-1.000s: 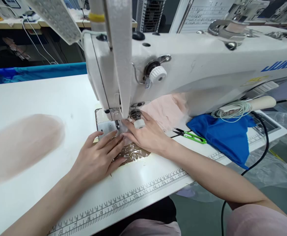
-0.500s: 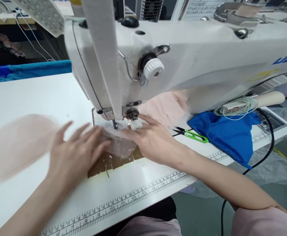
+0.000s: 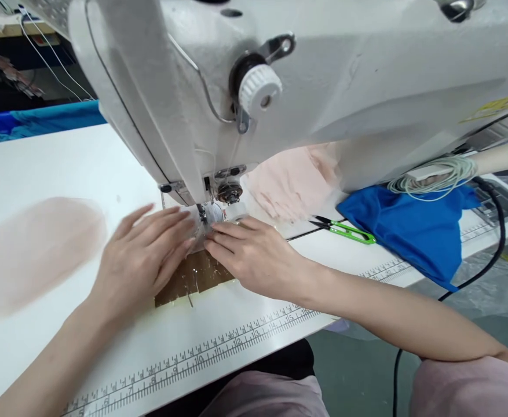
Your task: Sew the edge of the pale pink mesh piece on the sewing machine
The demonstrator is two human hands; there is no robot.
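A small piece of sheer pale fabric (image 3: 198, 245) lies under the presser foot (image 3: 202, 214) of a white sewing machine (image 3: 323, 69). My left hand (image 3: 143, 252) rests with its fingers stretched out along the fabric's left side, just left of the foot. On the other side, my right hand (image 3: 258, 255) has its fingertips drawn together on the fabric's edge, close to the needle area. Much of the fabric is hidden beneath both hands.
An oval sheer pink piece (image 3: 45, 249) lies on the table at left. Behind the needle is a pink fabric pile (image 3: 292, 182). Green-handled thread snips (image 3: 344, 230) and blue cloth (image 3: 410, 231) are at right. A printed ruler (image 3: 197, 359) runs along the front edge.
My right fingers have come back from the machine's fitting and closed on the fabric by the foot. My left hand has moved slightly and steadied. The view has come closer to the machine.
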